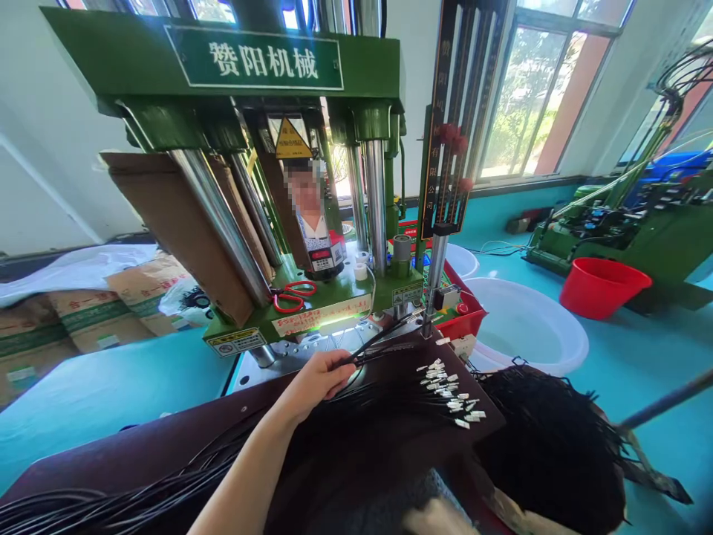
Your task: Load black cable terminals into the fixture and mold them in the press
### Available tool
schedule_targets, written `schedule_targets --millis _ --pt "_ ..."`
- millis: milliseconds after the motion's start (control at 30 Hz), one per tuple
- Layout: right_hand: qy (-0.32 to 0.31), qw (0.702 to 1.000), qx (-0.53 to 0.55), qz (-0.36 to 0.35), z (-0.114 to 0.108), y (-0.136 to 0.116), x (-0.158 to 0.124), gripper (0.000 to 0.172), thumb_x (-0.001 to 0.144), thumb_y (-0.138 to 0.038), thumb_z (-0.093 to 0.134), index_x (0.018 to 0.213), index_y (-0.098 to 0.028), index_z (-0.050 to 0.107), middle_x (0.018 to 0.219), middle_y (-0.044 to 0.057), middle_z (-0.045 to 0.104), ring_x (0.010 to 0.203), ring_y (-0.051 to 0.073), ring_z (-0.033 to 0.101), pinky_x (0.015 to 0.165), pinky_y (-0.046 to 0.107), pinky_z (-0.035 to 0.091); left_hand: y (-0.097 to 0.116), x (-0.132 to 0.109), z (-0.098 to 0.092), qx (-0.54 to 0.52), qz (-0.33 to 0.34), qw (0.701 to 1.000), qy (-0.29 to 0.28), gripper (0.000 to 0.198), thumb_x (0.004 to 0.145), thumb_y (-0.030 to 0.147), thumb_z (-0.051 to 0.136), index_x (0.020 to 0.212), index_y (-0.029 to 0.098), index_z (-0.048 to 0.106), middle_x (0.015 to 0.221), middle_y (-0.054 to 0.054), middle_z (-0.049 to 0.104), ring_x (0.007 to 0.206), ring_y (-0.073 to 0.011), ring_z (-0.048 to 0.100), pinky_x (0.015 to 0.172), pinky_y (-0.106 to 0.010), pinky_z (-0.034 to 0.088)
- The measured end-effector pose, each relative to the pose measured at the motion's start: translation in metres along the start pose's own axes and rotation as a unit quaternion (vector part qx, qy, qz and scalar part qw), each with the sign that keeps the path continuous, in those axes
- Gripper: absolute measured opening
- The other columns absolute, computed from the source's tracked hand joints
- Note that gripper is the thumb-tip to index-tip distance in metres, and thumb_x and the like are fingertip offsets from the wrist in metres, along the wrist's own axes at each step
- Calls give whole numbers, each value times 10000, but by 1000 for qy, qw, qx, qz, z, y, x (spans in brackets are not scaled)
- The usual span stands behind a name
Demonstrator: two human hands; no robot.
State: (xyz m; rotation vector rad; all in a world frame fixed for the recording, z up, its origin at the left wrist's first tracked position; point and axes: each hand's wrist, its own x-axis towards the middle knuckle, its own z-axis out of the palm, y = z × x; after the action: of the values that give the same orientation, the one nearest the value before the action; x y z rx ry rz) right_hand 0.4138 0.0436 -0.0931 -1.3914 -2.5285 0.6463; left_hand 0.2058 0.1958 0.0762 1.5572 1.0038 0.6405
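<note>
My left hand (315, 383) pinches a few black cables (382, 340) between thumb and fingers, and their far ends reach toward the steel die plate (301, 355) of a green moulding press (256, 141). Beside my hand, several white crimped terminals (451, 390) lie in a loose row on a dark brown work board (423, 357), fixed to black wires running back across it. A thick bundle of black wires (111, 505) trails off at lower left, and a dense pile (551, 446) hangs at lower right. My right hand is out of view.
Red-handled scissors (293, 296) lie on the press base. A person (309, 215) stands behind the press. A white basin (526, 323), a red bucket (604, 286) and a second green machine (584, 230) stand to the right; cardboard boxes (72, 319) are stacked at left.
</note>
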Motion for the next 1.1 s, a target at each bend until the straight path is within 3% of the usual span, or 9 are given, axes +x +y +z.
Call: schedule_targets --millis 133,267,367,467,567,633,833,933,1100 --pt "157 982 -107 -3 -92 -13 5 502 697 -253 655 1176 -260 503 984 71 621 909 251 566 800 376 450 1 -1 3 5 -3 1000 4 284 754 435 511 688 165 452 470 96 313 397 -28 232 393 -178 145" --pt "165 970 -150 -99 -133 8 35 518 699 -327 681 1178 -297 488 1094 67 533 1096 256 422 960 455 301 3 -2 6 -19 -28 999 -1 307 737 467 514 704 177 420 486 99 311 397 -28 223 386 -173 121" --pt "152 971 -145 -113 -137 28 58 469 733 -271 653 1172 -290 489 1106 59 509 1105 215 402 959 394 304 4 -2 7 -11 -37 999 2 301 738 468 501 700 181 421 499 94 327 403 -34 232 386 -177 135" --pt "155 972 -143 -104 -139 35 69 434 759 -203 607 1173 -254 486 1086 69 515 1051 202 433 923 371 339 0 4 10 92 -6 995 32 233 742 399 496 739 167 510 499 78 379 437 -59 319 432 -192 244" --pt "155 975 -132 -93 -139 32 65 460 733 -153 582 1177 -217 482 1102 92 508 1060 220 427 939 401 331 -10 12 18 243 30 967 64 224 715 306 521 869 167 606 676 9 572 640 -130 502 626 -255 379" --pt "150 978 -112 -95 -138 29 55 526 683 -158 603 1190 -211 474 1142 99 490 1108 237 396 977 428 294 -18 16 23 309 33 949 55 257 717 280 508 922 176 624 853 -36 624 801 -174 544 744 -289 392" --pt "108 990 -28 -91 -137 30 31 775 584 -425 697 1273 -224 405 1288 119 411 1239 305 271 1015 496 248 -27 24 31 418 -19 907 53 297 722 278 508 994 203 601 1024 -56 593 908 -192 554 793 -286 391" --pt "121 989 -12 -85 -137 32 29 719 634 -446 660 1268 -212 414 1280 125 422 1257 308 247 1012 503 262 -28 30 27 428 -36 902 41 222 709 303 526 868 188 631 904 -47 619 834 -192 555 736 -279 381" --pt "199 975 -20 -100 -132 34 27 495 719 -236 573 1199 -185 467 1200 123 470 1228 282 298 994 483 317 -35 40 18 320 -36 946 43 143 642 289 559 684 164 612 650 15 570 680 -164 503 632 -254 345"
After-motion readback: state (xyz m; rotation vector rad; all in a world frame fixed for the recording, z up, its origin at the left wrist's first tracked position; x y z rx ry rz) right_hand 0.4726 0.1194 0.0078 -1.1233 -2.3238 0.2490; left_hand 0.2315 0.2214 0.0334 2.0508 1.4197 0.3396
